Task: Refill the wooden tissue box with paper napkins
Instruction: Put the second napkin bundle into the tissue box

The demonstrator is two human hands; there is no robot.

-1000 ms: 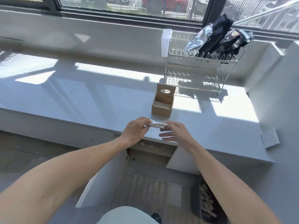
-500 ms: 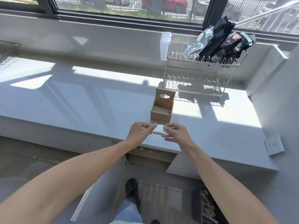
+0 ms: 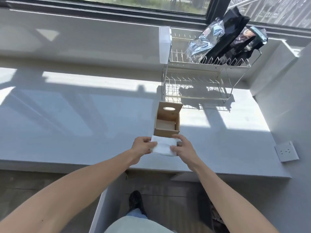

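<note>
Left hand (image 3: pixel 142 147) and right hand (image 3: pixel 184 148) grip napkin stack (image 3: pixel 164 146) by its ends; open wooden tissue box (image 3: pixel 167 121) just beyond the hands.

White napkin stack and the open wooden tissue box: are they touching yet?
Cannot tell. In the head view the white napkin stack, held by left hand and right hand, overlaps the front edge of the wooden tissue box, showing neither contact nor gap.
</note>
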